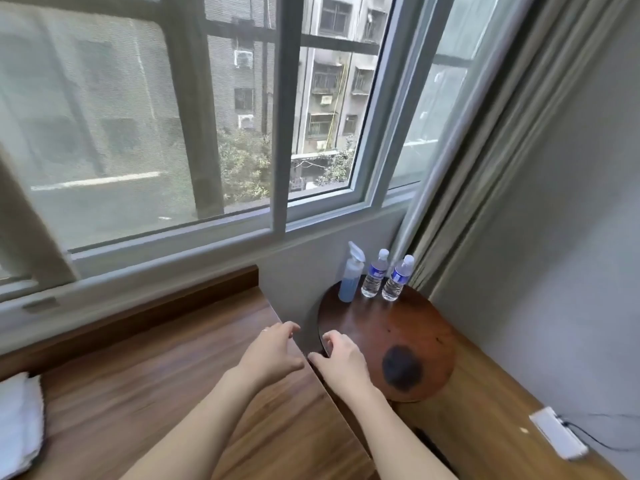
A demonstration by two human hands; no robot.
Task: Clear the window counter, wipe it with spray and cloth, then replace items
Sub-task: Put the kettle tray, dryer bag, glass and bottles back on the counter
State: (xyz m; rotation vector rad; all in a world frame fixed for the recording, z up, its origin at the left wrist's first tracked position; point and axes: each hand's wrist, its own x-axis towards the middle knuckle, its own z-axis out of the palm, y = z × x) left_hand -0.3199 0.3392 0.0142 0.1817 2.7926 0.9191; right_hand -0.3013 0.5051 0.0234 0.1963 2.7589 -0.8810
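Note:
The wooden window counter [145, 362] stretches under the window on the left. My left hand [273, 351] hovers over its right corner with relaxed fingers and holds nothing. My right hand [341, 358] reaches over the gap toward the round wooden side table [415, 334], fingers loosely bent and empty. At the back of that table stand a blue spray bottle [350, 275] and two small water bottles [374, 275] [397, 280]. A white cloth [19, 424] lies on the counter at the far left edge.
A curtain [485, 140] hangs behind the side table to the right. A white power strip [557, 433] with a black cable lies on the wooden ledge at lower right. A grey wall stands between counter and table.

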